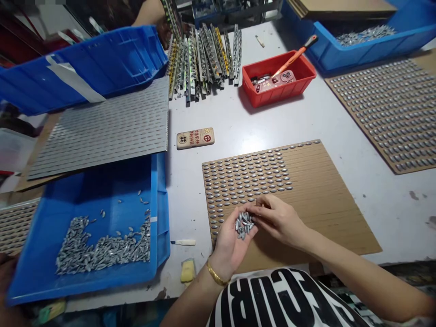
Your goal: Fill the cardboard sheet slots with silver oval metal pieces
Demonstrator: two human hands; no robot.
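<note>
My left hand, palm up, is cupped around a small heap of silver, pointed-oval metal pieces. My right hand reaches in from the right, its fingertips pinched together at the heap's edge. Whatever is between those fingers, if anything, is hidden. Beneath both hands lies a brown cardboard sheet with thin lines across it. Rows of the same silver pieces cover its upper left part, and one row runs along the top edge. The hands hide some of the lower rows.
A blue bin of loose pieces stands left, partly under a filled sheet. Behind are a phone, a red box with an orange-handled tool, and stacked strips. Another filled sheet lies right.
</note>
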